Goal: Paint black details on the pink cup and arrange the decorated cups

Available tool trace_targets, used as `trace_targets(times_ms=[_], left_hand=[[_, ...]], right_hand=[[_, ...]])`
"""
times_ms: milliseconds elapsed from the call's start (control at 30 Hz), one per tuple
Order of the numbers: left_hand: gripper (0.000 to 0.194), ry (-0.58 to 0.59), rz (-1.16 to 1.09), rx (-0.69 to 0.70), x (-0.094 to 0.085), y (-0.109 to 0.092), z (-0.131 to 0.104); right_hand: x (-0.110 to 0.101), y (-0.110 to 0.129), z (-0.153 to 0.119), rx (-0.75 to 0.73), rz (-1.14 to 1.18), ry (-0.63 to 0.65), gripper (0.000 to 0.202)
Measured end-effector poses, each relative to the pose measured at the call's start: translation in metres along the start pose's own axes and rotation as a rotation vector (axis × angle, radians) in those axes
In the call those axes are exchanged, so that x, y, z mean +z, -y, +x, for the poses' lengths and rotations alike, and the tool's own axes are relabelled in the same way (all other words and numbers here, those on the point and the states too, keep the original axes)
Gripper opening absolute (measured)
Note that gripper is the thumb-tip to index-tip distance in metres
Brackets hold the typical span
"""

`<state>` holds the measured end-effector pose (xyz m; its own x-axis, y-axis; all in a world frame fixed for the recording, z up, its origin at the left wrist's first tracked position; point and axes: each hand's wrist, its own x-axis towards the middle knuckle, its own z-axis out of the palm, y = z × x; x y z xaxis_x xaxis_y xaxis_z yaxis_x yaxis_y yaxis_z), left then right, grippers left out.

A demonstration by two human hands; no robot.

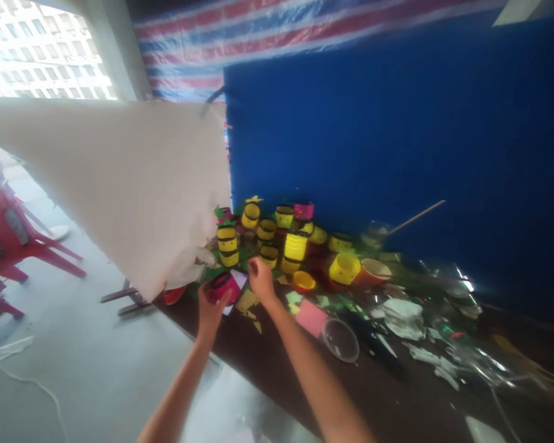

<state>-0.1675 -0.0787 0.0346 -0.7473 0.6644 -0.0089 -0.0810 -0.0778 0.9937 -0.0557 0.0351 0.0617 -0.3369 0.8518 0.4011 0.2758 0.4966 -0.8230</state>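
My left hand (208,315) is wrapped round a magenta cup (231,291) with a dark rim, low over the dark table (277,375). Just right of it, my right hand (261,282) is raised with its fingers curled together; whatever it may hold is hidden. A pale lilac sheet of paper (239,279) lies between the two hands, beside the cup. Behind them stand several yellow cups with black bands, among them a stacked pair (228,246) and one (268,256) close behind my right hand. Yellow paper scraps (248,301) lie below my right hand.
A clear round lid (340,340) and a pink paper square (311,317) lie to the right. Farther right are crumpled white tissue (403,317) and clear plastic pieces. A white board (120,178) and a blue panel (388,141) rise behind. A red chair (28,234) stands left.
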Motion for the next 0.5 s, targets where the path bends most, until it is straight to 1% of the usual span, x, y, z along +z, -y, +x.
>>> trace_targets(times_ms=[67, 133, 200, 267, 367, 433, 500], left_hand=[[0.065, 0.022, -0.031, -0.021, -0.003, -0.003, -0.001], [0.066, 0.053, -0.052, -0.028, -0.005, -0.004, -0.003], [0.068, 0.087, -0.064, 0.001, -0.006, -0.004, -0.005], [0.071, 0.13, -0.083, 0.044, -0.004, 0.0, -0.008], [0.076, 0.228, -0.092, 0.052, 0.007, 0.008, -0.015], [0.079, 0.327, -0.095, 0.011, 0.021, 0.012, -0.021], [0.079, 0.452, -0.132, -0.053, 0.039, 0.014, -0.03]], right_hand=[[0.004, -0.002, 0.011, 0.014, -0.027, -0.004, 0.021], [0.004, -0.002, 0.011, 0.029, -0.05, 0.019, 0.018], [-0.002, -0.002, -0.001, 0.044, -0.068, 0.041, 0.014], [-0.014, -0.003, -0.02, 0.055, -0.082, 0.036, 0.016], [-0.044, -0.007, -0.056, 0.077, -0.123, 0.011, 0.016], [-0.072, -0.013, -0.079, 0.107, -0.175, -0.009, 0.017], [-0.105, -0.023, -0.102, 0.139, -0.243, -0.058, 0.018]])
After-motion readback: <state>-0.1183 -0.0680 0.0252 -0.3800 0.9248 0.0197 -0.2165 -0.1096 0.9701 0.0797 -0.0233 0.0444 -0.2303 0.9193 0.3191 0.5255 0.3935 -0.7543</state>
